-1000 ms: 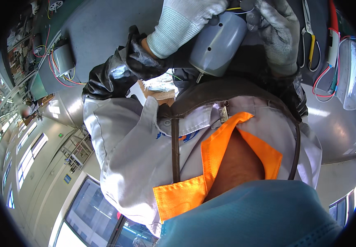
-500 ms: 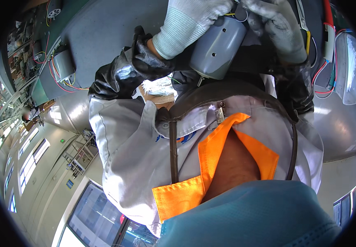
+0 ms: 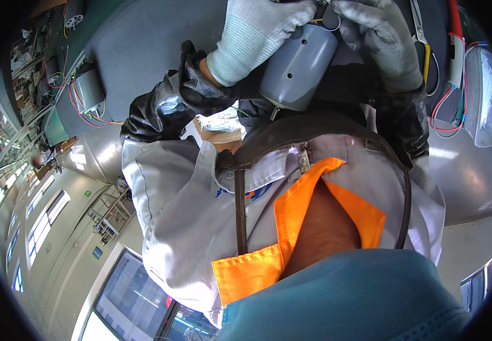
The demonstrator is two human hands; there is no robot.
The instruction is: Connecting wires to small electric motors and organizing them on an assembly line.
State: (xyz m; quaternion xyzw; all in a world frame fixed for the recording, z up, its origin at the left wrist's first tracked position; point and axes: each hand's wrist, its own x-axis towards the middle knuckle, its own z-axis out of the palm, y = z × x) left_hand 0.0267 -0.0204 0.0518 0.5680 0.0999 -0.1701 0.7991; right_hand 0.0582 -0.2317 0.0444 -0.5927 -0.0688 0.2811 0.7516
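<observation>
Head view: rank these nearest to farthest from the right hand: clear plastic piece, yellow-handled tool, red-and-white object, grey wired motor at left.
1. Yellow-handled tool, beside the right hand
2. Red-and-white object, farther right
3. Clear plastic piece, far right
4. Grey wired motor, far left

Grey bench [image 3: 143,40]: wired motor [image 3: 89,90] at left, scissors [image 3: 418,25] at right.

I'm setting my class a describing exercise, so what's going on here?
A person in pale knitted gloves is working at the upper end of a grey cylindrical motor. The left hand is at that end; the right hand is beside thin yellow and white wires there. Exactly what they grip is unclear. A silver cylindrical motor sits to the left.
</observation>
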